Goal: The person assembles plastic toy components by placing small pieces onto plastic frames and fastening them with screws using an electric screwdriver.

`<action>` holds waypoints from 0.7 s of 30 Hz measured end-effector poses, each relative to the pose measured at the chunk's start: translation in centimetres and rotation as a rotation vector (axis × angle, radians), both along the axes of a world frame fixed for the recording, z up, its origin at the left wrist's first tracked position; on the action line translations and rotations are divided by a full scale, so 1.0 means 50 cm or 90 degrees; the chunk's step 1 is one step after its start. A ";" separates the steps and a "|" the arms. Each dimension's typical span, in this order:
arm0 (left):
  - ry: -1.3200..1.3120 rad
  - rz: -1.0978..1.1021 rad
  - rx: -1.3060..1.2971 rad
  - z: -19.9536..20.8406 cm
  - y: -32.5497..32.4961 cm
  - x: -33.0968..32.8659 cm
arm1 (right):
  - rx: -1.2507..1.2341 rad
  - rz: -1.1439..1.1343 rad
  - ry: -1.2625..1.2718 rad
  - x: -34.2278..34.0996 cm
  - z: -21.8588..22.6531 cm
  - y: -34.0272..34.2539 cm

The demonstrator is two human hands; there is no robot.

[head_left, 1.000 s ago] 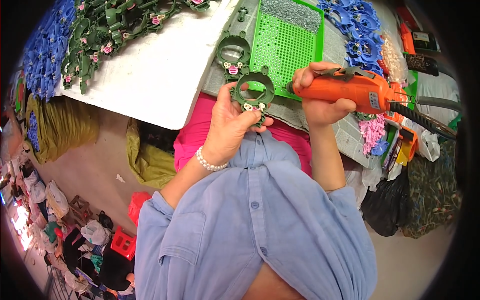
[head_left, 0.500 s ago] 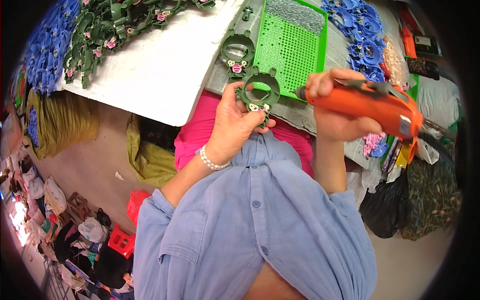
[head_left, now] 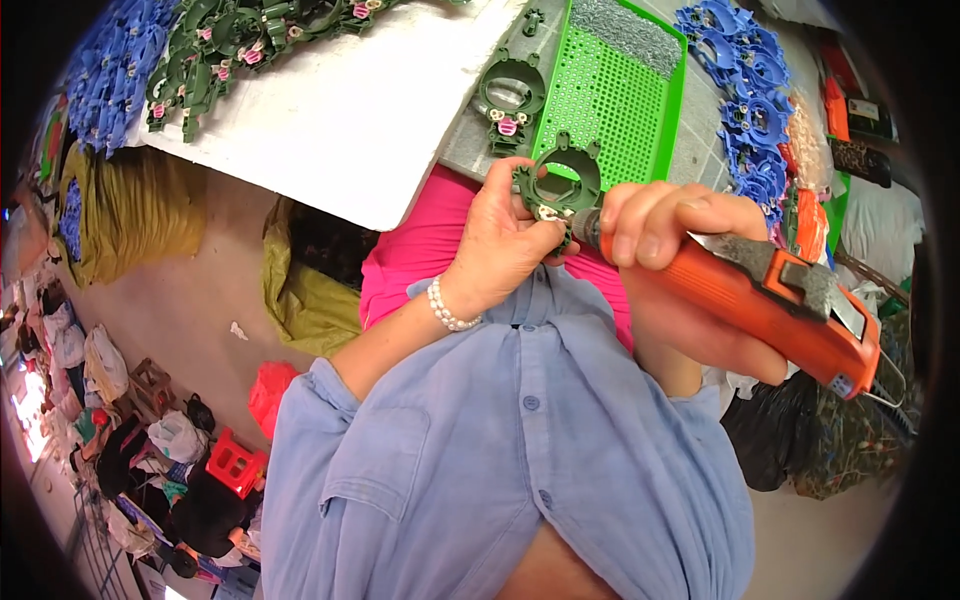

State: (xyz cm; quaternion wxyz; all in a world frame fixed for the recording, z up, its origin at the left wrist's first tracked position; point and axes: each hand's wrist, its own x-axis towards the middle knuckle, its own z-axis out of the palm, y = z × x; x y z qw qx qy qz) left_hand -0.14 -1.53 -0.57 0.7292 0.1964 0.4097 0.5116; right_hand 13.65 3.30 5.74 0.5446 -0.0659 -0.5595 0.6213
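Between the fingers and thumb of my left hand (head_left: 497, 235) is a dark green plastic ring-shaped part (head_left: 562, 182) with small cream pieces at its lower end. My right hand (head_left: 690, 270) is wrapped round an orange electric screwdriver (head_left: 770, 305). The tool's dark tip (head_left: 588, 226) meets the lower end of the green part, close to my left thumb; the exact contact point is hidden. Another green ring part (head_left: 512, 88), with a pink piece on it, lies on the grey surface just beyond. A bright green perforated basket (head_left: 610, 105) holds a heap of small silvery screws (head_left: 630, 35) at its far end.
Many green parts (head_left: 245, 45) lie on a white board (head_left: 330, 130) at the left. Blue plastic parts are piled at the far left (head_left: 112, 80) and along the right (head_left: 755, 115). Yellow sacks (head_left: 130, 215) and a red stool (head_left: 236, 462) stand on the floor at left.
My right hand has swung the screwdriver down and towards me, bringing its tip to the green part. My left hand still holds that part, and the whole view has shifted slightly.
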 end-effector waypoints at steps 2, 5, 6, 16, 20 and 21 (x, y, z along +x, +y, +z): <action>-0.001 0.005 0.005 0.002 -0.001 0.000 | -0.041 0.011 -0.009 -0.002 -0.004 -0.004; -0.001 -0.002 0.009 0.004 0.000 -0.002 | -0.048 -0.003 -0.014 -0.010 -0.011 -0.010; -0.001 -0.008 0.002 0.005 0.000 -0.003 | -0.051 -0.010 -0.017 -0.014 -0.013 -0.012; 0.027 0.087 0.033 0.013 0.001 0.013 | 0.076 -0.017 -0.013 -0.025 -0.035 0.005; 0.019 0.044 0.004 0.017 -0.009 -0.008 | 0.041 -0.028 -0.010 -0.026 -0.018 -0.002; 0.019 0.051 0.007 0.024 -0.011 -0.007 | 0.027 -0.026 -0.004 -0.028 -0.011 -0.006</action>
